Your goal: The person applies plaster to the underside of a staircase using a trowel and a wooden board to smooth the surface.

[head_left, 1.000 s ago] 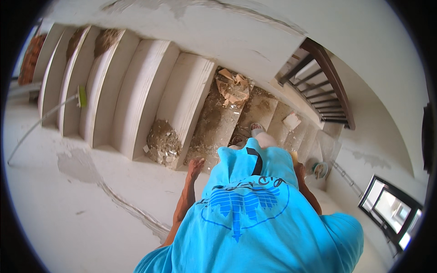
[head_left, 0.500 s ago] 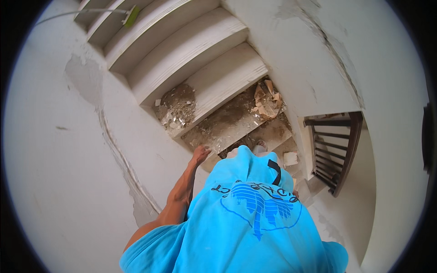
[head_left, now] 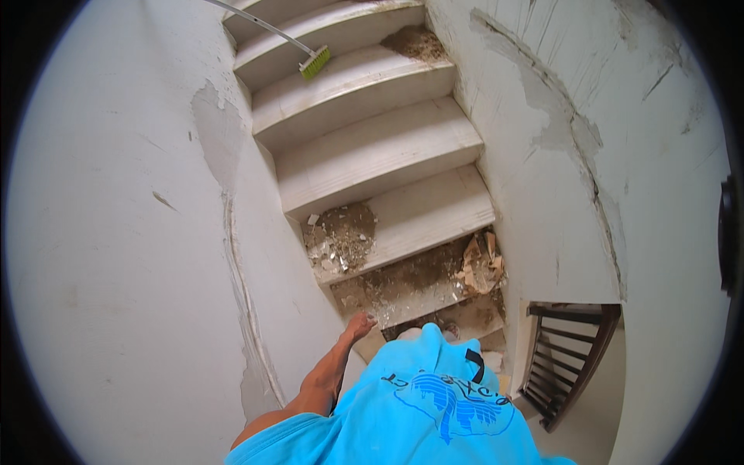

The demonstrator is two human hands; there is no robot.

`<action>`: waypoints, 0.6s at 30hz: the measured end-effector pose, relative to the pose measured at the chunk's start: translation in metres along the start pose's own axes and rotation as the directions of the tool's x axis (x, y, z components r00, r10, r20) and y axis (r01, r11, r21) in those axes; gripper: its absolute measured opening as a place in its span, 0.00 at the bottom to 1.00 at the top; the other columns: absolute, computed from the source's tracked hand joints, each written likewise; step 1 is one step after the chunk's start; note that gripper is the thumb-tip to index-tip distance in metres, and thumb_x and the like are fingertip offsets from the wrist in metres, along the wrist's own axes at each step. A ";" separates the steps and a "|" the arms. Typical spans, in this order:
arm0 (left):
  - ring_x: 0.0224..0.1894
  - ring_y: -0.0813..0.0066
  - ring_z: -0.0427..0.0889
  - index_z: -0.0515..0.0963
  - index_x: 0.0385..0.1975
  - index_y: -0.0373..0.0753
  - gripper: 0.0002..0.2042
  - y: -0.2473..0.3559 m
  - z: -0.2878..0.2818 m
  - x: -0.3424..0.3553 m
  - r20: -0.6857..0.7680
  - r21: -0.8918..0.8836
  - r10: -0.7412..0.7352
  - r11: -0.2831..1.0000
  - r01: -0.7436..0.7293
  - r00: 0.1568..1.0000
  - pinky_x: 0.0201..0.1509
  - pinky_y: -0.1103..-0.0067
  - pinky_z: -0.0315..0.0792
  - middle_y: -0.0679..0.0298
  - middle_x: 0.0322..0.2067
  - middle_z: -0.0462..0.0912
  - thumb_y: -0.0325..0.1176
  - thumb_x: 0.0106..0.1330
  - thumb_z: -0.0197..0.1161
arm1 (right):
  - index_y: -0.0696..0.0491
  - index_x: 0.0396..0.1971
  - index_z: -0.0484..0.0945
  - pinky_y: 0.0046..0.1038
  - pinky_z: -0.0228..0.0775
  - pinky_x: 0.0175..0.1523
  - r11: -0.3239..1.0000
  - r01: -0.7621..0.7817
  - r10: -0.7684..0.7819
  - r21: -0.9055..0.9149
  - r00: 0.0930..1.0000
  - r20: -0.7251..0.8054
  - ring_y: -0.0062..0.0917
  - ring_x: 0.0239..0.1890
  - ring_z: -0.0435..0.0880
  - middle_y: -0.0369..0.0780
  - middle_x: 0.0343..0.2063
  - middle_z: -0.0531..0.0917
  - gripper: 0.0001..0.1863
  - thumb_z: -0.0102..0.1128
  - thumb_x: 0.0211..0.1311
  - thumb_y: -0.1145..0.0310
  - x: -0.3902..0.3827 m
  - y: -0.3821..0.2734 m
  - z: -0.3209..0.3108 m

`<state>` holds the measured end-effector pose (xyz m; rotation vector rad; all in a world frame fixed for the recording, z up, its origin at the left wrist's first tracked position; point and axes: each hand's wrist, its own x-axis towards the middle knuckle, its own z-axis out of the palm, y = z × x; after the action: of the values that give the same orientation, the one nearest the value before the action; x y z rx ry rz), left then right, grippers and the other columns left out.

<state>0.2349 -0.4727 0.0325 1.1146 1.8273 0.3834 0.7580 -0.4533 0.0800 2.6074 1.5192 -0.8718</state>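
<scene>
Near your left hand (head_left: 361, 325), its grip indiscernible, the littered step (head_left: 411, 276) lies lengthwise across, fronting you.

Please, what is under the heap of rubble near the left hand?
The heap of rubble lies on a pale step, whose right part shows, ahead of the left hand. The surface under the heap is covered and cannot be seen.

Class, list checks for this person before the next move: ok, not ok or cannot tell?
1. Left hand empty: cannot tell; too small in view.
2. Right hand visible: not ok; it does not show.
3. Steps free of debris: not ok; rubble and brown scraps lie there.
4. Broom in sight: ok; it is higher up the steps.
5. Footing secure: cannot tell; blue clothing hides much.
</scene>
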 end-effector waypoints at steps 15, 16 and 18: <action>0.47 0.45 0.82 0.82 0.43 0.31 0.20 -0.004 -0.010 0.005 -0.035 -0.013 -0.017 1.000 0.017 0.999 0.51 0.62 0.74 0.41 0.41 0.82 0.44 0.61 0.61 | 0.61 0.34 0.82 0.44 0.73 0.38 0.998 0.014 -0.015 -0.059 1.000 -0.008 0.48 0.36 0.85 0.53 0.30 0.84 0.15 0.56 0.50 0.67 0.043 -0.066 -0.008; 0.47 0.45 0.82 0.82 0.43 0.31 0.20 -0.006 -0.010 0.007 -0.025 -0.021 -0.022 1.000 0.022 0.999 0.51 0.62 0.74 0.41 0.42 0.82 0.44 0.61 0.61 | 0.61 0.34 0.82 0.44 0.73 0.38 0.998 0.013 -0.014 -0.064 1.000 -0.008 0.48 0.36 0.85 0.53 0.30 0.84 0.15 0.56 0.50 0.68 0.046 -0.070 -0.008; 0.47 0.45 0.81 0.82 0.43 0.32 0.21 -0.006 -0.013 0.010 -0.002 -0.039 -0.035 0.999 0.034 0.999 0.52 0.62 0.74 0.41 0.42 0.82 0.44 0.61 0.61 | 0.61 0.34 0.81 0.44 0.73 0.38 0.998 0.013 -0.013 -0.068 1.000 -0.008 0.48 0.36 0.85 0.53 0.30 0.84 0.15 0.56 0.50 0.68 0.049 -0.077 -0.009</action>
<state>0.2192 -0.4651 0.0298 1.0554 1.8314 0.3982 0.7188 -0.3708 0.0857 2.5598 1.5412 -0.7957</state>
